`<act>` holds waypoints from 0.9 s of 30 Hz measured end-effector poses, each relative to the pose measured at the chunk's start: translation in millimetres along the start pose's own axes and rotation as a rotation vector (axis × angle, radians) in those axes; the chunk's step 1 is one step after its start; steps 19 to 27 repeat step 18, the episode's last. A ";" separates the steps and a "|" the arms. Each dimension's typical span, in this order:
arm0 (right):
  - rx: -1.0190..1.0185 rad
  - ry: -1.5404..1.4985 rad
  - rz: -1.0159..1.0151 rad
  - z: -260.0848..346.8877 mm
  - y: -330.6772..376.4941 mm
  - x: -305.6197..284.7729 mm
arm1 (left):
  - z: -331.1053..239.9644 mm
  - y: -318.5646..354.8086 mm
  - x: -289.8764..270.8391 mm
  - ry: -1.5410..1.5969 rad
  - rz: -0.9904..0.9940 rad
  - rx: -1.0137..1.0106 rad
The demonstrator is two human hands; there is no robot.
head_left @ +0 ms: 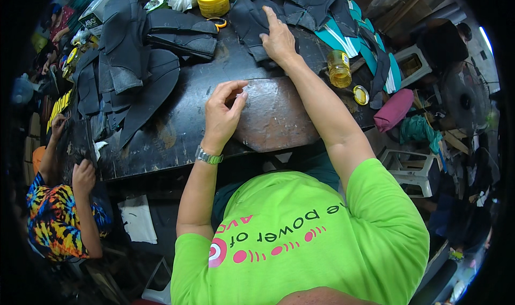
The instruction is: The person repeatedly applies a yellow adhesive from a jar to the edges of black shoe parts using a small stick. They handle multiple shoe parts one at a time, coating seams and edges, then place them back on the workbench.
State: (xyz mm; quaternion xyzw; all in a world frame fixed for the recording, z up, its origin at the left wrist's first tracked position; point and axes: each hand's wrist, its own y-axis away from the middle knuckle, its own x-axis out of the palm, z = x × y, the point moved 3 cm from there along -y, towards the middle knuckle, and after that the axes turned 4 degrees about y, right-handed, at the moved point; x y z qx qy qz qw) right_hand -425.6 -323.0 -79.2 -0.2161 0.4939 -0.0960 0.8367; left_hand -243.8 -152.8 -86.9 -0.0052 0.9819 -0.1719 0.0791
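My right hand [279,41] reaches far across the table with its index finger stretched out and its thumb apart. It lies on or just above dark cut pieces of material [248,23], and I see nothing gripped in it. Nearer to me, my left hand [222,111] hovers at the left edge of a worn brown board [279,114]. Its fingers are bent, with a gap between thumb and index finger, and nothing shows in that gap. A watch [208,156] is on the left wrist.
Black material pieces [123,53] pile up at left on the dark table [185,96]. Yellow-handled scissors [218,22], a yellow tub [213,0], an amber jar [339,69], its lid [361,95] and teal pieces [343,37] lie around. A co-worker [67,214] sits at left.
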 end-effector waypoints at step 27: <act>-0.006 -1.183 0.275 43.7 153.0 -115.4 | -22.2 52.0 33.6 0.296 0.273 -0.380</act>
